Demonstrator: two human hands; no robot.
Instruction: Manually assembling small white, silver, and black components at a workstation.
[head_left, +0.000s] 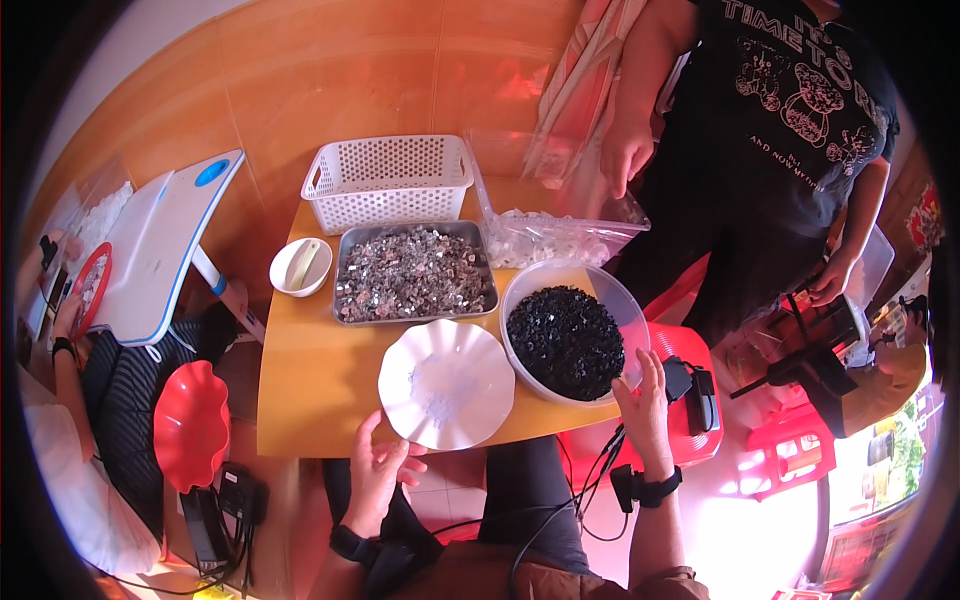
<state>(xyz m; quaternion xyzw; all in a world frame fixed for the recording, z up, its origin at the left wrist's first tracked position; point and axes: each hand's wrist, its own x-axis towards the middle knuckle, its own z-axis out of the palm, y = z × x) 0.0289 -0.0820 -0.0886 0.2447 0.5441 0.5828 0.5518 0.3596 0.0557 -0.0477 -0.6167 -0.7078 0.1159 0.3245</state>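
A person sits at a small yellow counter [310,400], their forearms coming in from below. Their left hand [377,468] is open, fingers spread, at the near edge of a white scalloped plate [446,383], its fingertips touching the underside of the rim; the plate holds a faint dusting of pale powder and overhangs the counter's near edge. Their right hand [645,400], also open, rests its fingers against the right wall of a clear round tub [620,300] filled with small black pieces [565,340]; the tub stands just right of the plate, touching it or nearly so. Both wrists wear dark bands. Behind the plate lies a rectangular metal tray [345,310] heaped with small greyish-brown bits, and to its left a small white bowl [300,267] with a pale scoop in it. At the far edge stands a white perforated basket [388,180], and to its right a clear plastic bag [560,235] of whitish pieces. A second person in a black printed shirt [790,110] stands at the far right, one hand [625,150] hanging above the bag. On the left, a red scalloped dish [190,425] sits beside another seated person.
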